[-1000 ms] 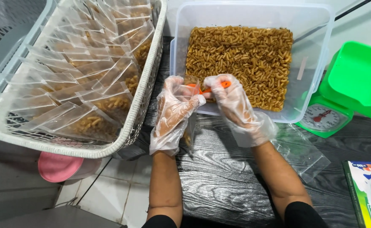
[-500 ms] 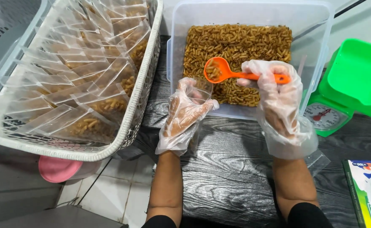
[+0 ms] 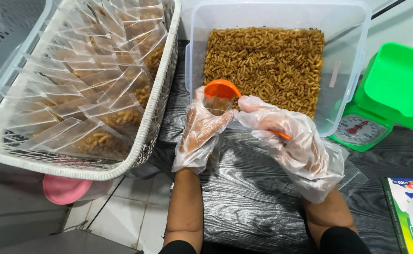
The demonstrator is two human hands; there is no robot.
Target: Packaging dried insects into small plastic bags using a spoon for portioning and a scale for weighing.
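Fingers (image 3: 263, 113) of the right hand (image 3: 295, 146), inside a loose clear glove, are closed around the handle of an orange scoop (image 3: 220, 89); fingers of the gloved left hand (image 3: 199, 131) are curled about a small clear bag (image 3: 216, 106), holding its mouth up just under the scoop's bowl. Behind both hands stands a clear plastic tub (image 3: 357, 61) with a bed of brown macaroni pieces (image 3: 267, 61), its near wall right beside the bag and scoop. To the left a white wicker-style basket (image 3: 157, 117) is packed with rows of filled clear bags (image 3: 98, 89), its rim close to the left hand. To the right sit a green kitchen scale (image 3: 394, 94) with a round dial, spare empty bags (image 3: 352, 174) lying flat on the dark wood-grain desk (image 3: 248, 202) and partly under the right wrist, and a printed box (image 3: 406, 211) at the desk's edge. A pink lid (image 3: 63, 188) shows below the basket. The scoop lies between the two hands, bowl toward the left hand and tipped over the bag's mouth, its long axis running from upper left down to lower right, where the handle disappears into the right glove.
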